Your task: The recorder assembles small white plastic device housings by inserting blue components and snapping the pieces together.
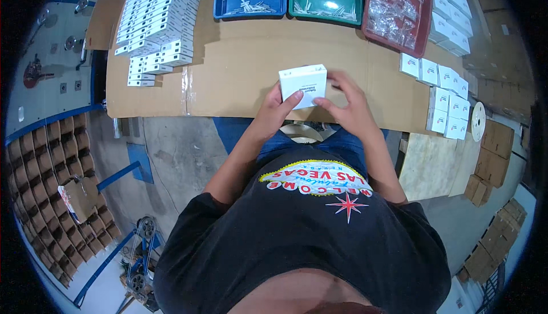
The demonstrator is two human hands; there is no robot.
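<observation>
The brown cardboard-covered counter point(240, 63) leaves open passage farther out on both sides of the held white rectangular box point(305, 83), hemmed by tall stacks of slim white cartons point(162, 5) leftward, shallow blue, green and red plastic trays point(325, 19) along the far side, and rows of small white boxes point(446, 78) rightward

Wears black T-shirt point(291, 237) with short, loose sleeves point(423, 228). Bears printed white panel point(302, 185) across chest: yellow edging point(308, 161), red and blue lettering point(322, 173). Red pointed star point(346, 205) beside it. Also wears blue trousers point(343, 145).
</observation>
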